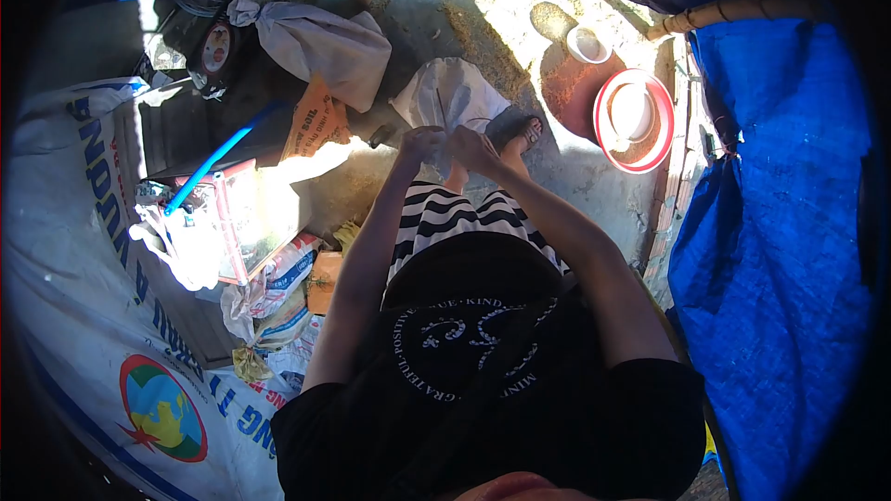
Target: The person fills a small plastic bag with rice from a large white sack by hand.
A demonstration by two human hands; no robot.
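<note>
A white woven sack point(449, 91) stands on the floor in front of my feet, its gathered top toward me. My left hand point(422, 142) is closed on the left side of that top. Close beside it, my right hand point(471, 149) grips the right side, fingers bent. Whether a tie or string lies between the fingers is too small to make out. My sandaled right foot point(522, 136) shows just right of the sack.
A second, tied white sack point(325, 48) lies at the upper left, near an orange printed bag point(317, 121). A red-rimmed basin point(665, 121) and a white bowl point(588, 44) sit at the right by spilled grain. Blue tarp point(770, 250) hangs along the right.
</note>
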